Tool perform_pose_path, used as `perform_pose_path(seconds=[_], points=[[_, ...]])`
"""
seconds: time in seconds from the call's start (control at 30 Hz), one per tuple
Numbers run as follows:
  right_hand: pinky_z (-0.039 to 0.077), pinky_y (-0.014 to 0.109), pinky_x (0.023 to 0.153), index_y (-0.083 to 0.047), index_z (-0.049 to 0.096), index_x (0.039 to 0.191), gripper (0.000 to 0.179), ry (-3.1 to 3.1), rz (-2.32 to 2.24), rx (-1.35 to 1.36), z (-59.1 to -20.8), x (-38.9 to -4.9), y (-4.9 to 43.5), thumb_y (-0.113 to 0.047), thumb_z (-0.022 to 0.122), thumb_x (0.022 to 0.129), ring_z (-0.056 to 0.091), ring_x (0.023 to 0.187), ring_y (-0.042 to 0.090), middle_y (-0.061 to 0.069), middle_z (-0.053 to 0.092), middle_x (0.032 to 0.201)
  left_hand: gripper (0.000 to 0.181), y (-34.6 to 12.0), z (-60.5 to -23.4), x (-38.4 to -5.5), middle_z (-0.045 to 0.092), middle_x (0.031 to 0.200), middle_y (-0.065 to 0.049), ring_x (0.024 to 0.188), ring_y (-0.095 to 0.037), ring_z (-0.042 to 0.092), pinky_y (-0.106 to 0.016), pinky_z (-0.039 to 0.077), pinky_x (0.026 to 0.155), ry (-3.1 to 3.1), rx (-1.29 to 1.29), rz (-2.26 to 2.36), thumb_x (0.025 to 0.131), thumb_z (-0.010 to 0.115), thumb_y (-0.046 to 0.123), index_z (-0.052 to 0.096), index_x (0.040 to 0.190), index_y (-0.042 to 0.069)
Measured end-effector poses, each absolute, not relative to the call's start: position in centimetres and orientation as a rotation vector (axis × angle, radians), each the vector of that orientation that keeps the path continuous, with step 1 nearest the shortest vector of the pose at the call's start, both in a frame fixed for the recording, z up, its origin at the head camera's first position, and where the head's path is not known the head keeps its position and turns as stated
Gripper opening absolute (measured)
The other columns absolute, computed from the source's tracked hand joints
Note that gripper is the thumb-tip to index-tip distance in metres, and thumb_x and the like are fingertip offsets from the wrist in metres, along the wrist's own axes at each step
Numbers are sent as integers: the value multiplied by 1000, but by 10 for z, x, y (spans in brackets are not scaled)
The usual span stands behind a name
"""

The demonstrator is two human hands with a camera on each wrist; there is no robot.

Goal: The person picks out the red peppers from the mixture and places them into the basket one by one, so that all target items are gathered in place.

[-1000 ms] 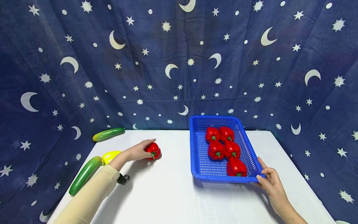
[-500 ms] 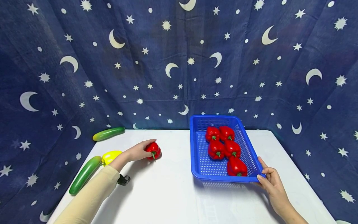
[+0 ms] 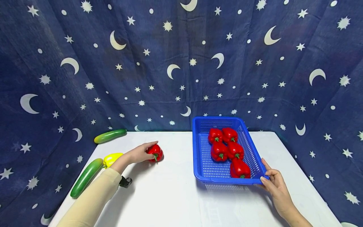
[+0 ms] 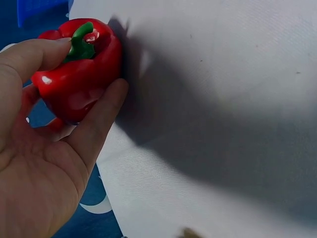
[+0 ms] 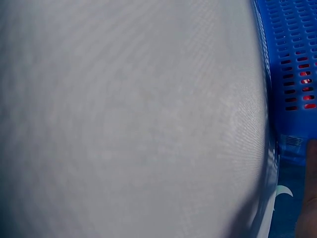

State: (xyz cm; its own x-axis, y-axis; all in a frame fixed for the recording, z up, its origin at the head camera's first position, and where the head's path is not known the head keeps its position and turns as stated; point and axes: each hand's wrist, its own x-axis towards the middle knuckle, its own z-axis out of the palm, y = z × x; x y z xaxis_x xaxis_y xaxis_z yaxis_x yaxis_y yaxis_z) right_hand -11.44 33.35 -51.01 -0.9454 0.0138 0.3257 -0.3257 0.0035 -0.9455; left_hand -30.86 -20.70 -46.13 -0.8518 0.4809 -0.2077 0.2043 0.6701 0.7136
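Note:
On the left part of the white table, my left hand (image 3: 139, 154) holds a red bell pepper (image 3: 158, 151) with a green stem. The left wrist view shows the thumb by the stem and the other fingers round the side of the pepper (image 4: 74, 94). At the right, my right hand (image 3: 279, 190) grips the near right corner of a blue plastic basket (image 3: 227, 181), thumb on the rim. Several red bell peppers (image 3: 219, 152) lie inside it. Only the basket's slotted wall (image 5: 292, 119) and a sliver of hand show in the right wrist view.
A yellow bell pepper (image 3: 112, 158) lies partly behind the left forearm. Beside it is a green cucumber-like vegetable (image 3: 86, 178), and another one (image 3: 110, 136) lies at the table's back left. A blue curtain with moons and stars (image 3: 181, 78) encloses the table (image 3: 175, 195).

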Motion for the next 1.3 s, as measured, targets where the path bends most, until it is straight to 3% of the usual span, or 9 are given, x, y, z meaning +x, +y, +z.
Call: perform_pose_path(seconds=[0.83, 1.07, 1.3], points=[[55, 23, 89, -5, 38, 116, 14, -2070, 2034, 275, -507, -115, 331, 4, 44, 106, 44, 135, -2, 1, 22, 169, 67, -207, -467, -304, 55, 141, -19, 118, -33, 56, -45, 52, 97, 2631, 463, 1083, 90, 65, 10, 46, 154, 12], [55, 23, 89, -5, 39, 115, 14, -2059, 2036, 277, -507, -115, 332, 4, 44, 106, 44, 135, -2, -1, 24, 168, 66, -205, -454, -304, 59, 135, -18, 105, -27, 62, -34, 55, 85, 2557, 472, 1277, 91, 67, 8, 47, 154, 15], [55, 22, 89, -5, 38, 116, 14, -2073, 2025, 266, -507, -113, 331, 3, 44, 106, 42, 136, -2, -1, 24, 168, 68, -197, -438, -301, 58, 137, -19, 105, -27, 64, -34, 58, 83, 2475, 540, 1424, 91, 67, 6, 46, 155, 17]])
